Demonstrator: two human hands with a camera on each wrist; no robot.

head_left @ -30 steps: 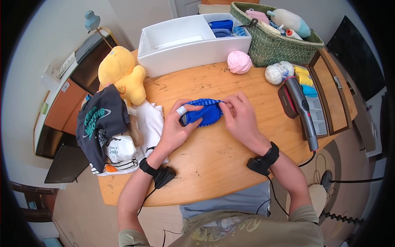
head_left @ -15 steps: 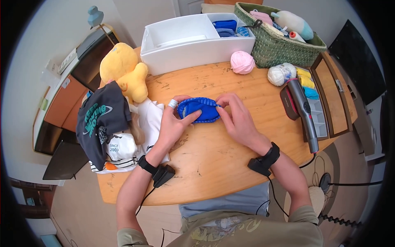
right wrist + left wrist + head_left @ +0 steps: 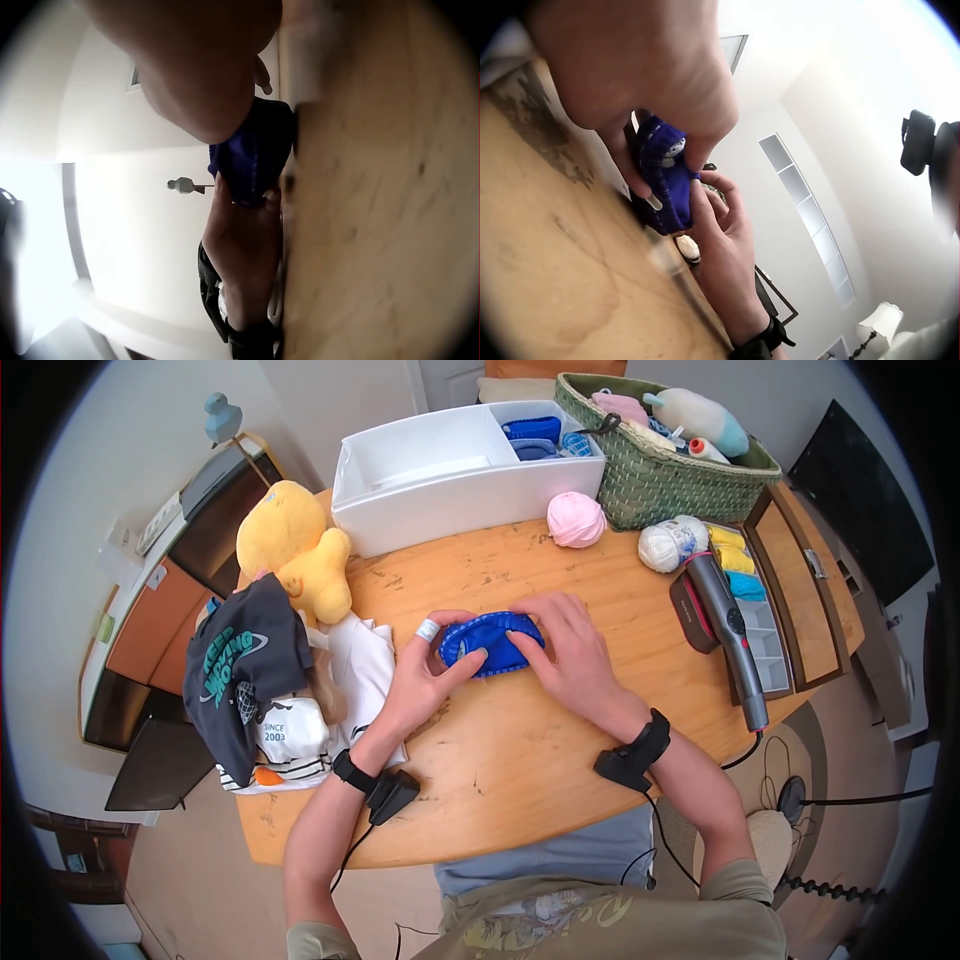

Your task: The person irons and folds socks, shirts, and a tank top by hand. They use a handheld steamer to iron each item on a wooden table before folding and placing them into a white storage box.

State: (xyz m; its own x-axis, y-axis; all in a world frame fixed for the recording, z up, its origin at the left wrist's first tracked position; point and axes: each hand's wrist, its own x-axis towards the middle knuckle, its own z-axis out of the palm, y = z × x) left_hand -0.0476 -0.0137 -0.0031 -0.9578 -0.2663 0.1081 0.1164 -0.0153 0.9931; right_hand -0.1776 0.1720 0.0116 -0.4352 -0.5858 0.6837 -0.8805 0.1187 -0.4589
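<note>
A small oval bundle of blue cloth (image 3: pixel 497 628), its rim patterned with white dashes, lies between my two hands over the middle of the table. My left hand (image 3: pixel 418 678) grips its left end, thumb on the near face and fingers behind; a white band circles one finger. With thumb in front and fingers along the far edge, my right hand (image 3: pixel 582 672) pinches the right end. In the left wrist view, the cloth (image 3: pixel 681 191) shows a hollow between raised edges and a pale patch inside. The right wrist view has the cloth (image 3: pixel 244 161) dark and partly hidden by my hand.
Behind are a white divided box (image 3: pixel 440 510) with blue cloth bundles, pink yarn (image 3: pixel 576 520) and a green basket (image 3: pixel 680 485). A yellow plush toy (image 3: pixel 290 550) and piled clothes (image 3: pixel 250 670) lie left. White yarn (image 3: pixel 665 545), a hair styler (image 3: pixel 735 630) and a compartment case (image 3: pixel 770 645) stand right.
My right thumb has shifted from the cloth's right tip onto its near face, with the fingers reaching along the far edge. The left hand keeps its hold; the cloth's hollow faces up more.
</note>
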